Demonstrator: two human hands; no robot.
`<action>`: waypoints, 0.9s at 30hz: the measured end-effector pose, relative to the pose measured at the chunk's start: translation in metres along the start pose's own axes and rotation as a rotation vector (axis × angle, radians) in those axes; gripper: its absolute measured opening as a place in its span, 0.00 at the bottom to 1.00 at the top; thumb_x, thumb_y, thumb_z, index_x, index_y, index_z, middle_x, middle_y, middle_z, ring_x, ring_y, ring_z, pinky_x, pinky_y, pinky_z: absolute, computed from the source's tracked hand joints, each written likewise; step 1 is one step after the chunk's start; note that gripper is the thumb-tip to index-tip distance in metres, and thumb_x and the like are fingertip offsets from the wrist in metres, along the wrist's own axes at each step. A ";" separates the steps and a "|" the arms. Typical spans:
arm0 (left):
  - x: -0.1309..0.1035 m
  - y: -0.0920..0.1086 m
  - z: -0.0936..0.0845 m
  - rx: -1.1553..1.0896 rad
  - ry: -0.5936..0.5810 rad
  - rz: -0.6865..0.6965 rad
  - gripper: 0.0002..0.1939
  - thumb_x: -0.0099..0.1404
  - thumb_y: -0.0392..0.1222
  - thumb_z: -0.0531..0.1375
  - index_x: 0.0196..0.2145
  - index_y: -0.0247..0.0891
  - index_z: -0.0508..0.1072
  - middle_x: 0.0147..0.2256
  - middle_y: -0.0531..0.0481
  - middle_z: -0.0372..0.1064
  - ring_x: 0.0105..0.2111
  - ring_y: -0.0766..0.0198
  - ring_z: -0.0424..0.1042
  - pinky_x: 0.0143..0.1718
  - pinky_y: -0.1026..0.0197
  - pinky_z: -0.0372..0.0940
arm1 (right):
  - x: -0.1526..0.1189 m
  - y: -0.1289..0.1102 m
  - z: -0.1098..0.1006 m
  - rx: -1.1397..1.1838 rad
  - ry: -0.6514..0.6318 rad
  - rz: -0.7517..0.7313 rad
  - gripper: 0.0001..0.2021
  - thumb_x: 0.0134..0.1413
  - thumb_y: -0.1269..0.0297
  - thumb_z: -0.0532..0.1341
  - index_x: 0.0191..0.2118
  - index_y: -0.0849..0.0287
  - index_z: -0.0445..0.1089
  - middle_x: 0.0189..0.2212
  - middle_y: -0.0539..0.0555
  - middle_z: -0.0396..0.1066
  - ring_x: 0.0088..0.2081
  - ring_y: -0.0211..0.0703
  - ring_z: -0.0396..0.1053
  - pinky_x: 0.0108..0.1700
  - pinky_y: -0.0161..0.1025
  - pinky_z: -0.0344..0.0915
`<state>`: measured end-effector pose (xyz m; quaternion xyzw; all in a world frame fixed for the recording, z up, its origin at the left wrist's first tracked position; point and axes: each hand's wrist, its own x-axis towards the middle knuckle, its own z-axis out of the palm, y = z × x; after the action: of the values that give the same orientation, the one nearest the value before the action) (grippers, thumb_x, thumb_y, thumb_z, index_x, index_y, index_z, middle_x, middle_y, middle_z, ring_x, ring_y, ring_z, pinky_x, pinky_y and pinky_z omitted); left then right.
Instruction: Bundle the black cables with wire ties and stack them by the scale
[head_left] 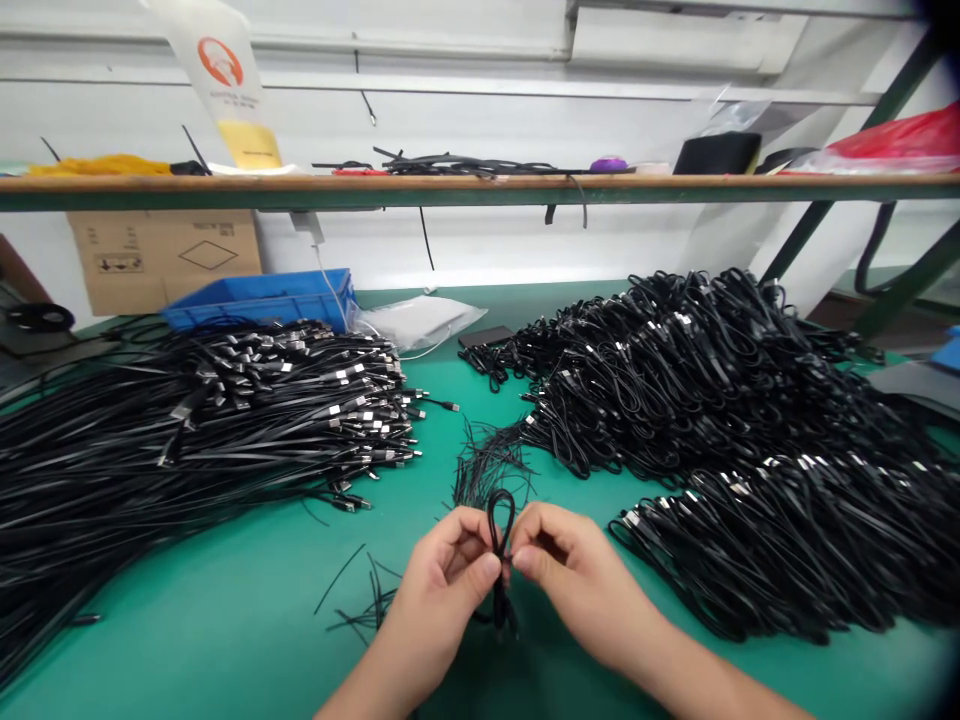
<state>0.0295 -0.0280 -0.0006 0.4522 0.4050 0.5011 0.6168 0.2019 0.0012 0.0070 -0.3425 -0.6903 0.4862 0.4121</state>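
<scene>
A black USB cable (501, 515), folded into a narrow bundle with a loop at its top, stands upright between my hands over the green table. My left hand (450, 575) is closed, its thumb and fingers pinching the bundle's middle from the left. On the right side of the bundle my right hand (566, 565) is closed too, thumb and fingertip pressed together against its waist. Whatever that fingertip pinch holds is too small to make out. Just behind the hands lies a heap of short thin black ties (484, 465). More thin black ties (367, 605) lie left of my left wrist.
Long loose USB cables (247, 420) pile up on the left. Folded cable bundles (675, 380) heap on the right, with a nearer row of bundles (795, 550). A blue bin (259, 300), a plastic bag (420, 320) and a shelf (480, 190) stand behind.
</scene>
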 end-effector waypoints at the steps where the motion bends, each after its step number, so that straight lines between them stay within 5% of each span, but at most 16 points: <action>1: 0.000 -0.001 0.000 -0.014 -0.013 0.001 0.16 0.59 0.50 0.68 0.34 0.37 0.69 0.30 0.52 0.66 0.32 0.64 0.65 0.36 0.63 0.60 | 0.002 -0.001 0.001 0.156 -0.045 0.139 0.12 0.59 0.58 0.62 0.28 0.58 0.66 0.24 0.50 0.68 0.27 0.39 0.63 0.30 0.36 0.60; 3: 0.000 -0.001 0.000 -0.044 -0.028 0.003 0.16 0.58 0.50 0.69 0.34 0.37 0.71 0.30 0.52 0.66 0.32 0.64 0.65 0.36 0.63 0.60 | 0.006 -0.002 0.003 0.379 -0.104 0.281 0.15 0.53 0.54 0.67 0.27 0.59 0.65 0.22 0.48 0.67 0.26 0.38 0.63 0.31 0.35 0.60; 9: 0.000 0.005 0.005 -0.309 -0.121 -0.156 0.17 0.52 0.46 0.73 0.35 0.35 0.74 0.30 0.52 0.65 0.28 0.69 0.62 0.30 0.67 0.58 | 0.009 0.004 0.009 0.464 -0.064 0.136 0.15 0.48 0.56 0.71 0.31 0.56 0.66 0.30 0.48 0.65 0.30 0.40 0.66 0.33 0.37 0.67; 12: -0.002 0.005 0.004 -0.439 -0.224 -0.327 0.18 0.48 0.40 0.75 0.34 0.34 0.75 0.27 0.52 0.64 0.23 0.72 0.60 0.26 0.67 0.56 | 0.007 0.003 0.004 0.235 -0.105 -0.001 0.17 0.47 0.69 0.71 0.44 0.54 0.71 0.44 0.54 0.67 0.45 0.46 0.68 0.46 0.42 0.69; 15: -0.004 0.002 0.003 -0.503 -0.300 -0.457 0.17 0.47 0.34 0.75 0.34 0.34 0.75 0.27 0.52 0.65 0.22 0.74 0.60 0.24 0.69 0.54 | 0.006 -0.005 0.000 0.008 -0.309 -0.153 0.21 0.50 0.81 0.65 0.47 0.51 0.75 0.59 0.55 0.61 0.63 0.50 0.56 0.61 0.50 0.60; 17: -0.006 0.001 0.004 -0.541 -0.351 -0.507 0.19 0.46 0.36 0.76 0.35 0.34 0.76 0.27 0.52 0.65 0.20 0.74 0.60 0.22 0.70 0.52 | 0.005 -0.009 0.001 -0.011 -0.380 -0.227 0.13 0.54 0.78 0.64 0.40 0.52 0.78 0.59 0.54 0.64 0.64 0.50 0.56 0.63 0.52 0.57; 19: -0.006 0.002 0.006 -0.542 -0.367 -0.513 0.22 0.44 0.41 0.77 0.36 0.33 0.76 0.26 0.52 0.66 0.20 0.73 0.62 0.22 0.69 0.54 | 0.005 -0.009 0.003 0.090 -0.331 -0.275 0.03 0.59 0.66 0.65 0.35 0.55 0.77 0.55 0.56 0.68 0.59 0.50 0.64 0.59 0.52 0.63; 23: 0.001 0.020 -0.001 -0.281 -0.105 -0.304 0.19 0.57 0.48 0.70 0.41 0.37 0.73 0.34 0.47 0.70 0.32 0.63 0.71 0.38 0.59 0.66 | 0.008 0.002 -0.005 0.312 -0.037 -0.246 0.16 0.59 0.46 0.62 0.35 0.54 0.76 0.40 0.56 0.73 0.45 0.50 0.72 0.49 0.50 0.69; 27: 0.011 0.049 -0.041 0.546 0.283 0.139 0.09 0.62 0.46 0.63 0.35 0.38 0.72 0.33 0.49 0.69 0.34 0.60 0.69 0.38 0.60 0.65 | 0.018 0.015 -0.023 0.318 0.225 -0.215 0.13 0.57 0.49 0.65 0.34 0.54 0.74 0.34 0.53 0.70 0.41 0.47 0.68 0.47 0.45 0.66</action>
<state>-0.0207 -0.0068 0.0357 0.5536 0.5746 0.4727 0.3742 0.2163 0.0302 0.0009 -0.2495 -0.5871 0.5011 0.5848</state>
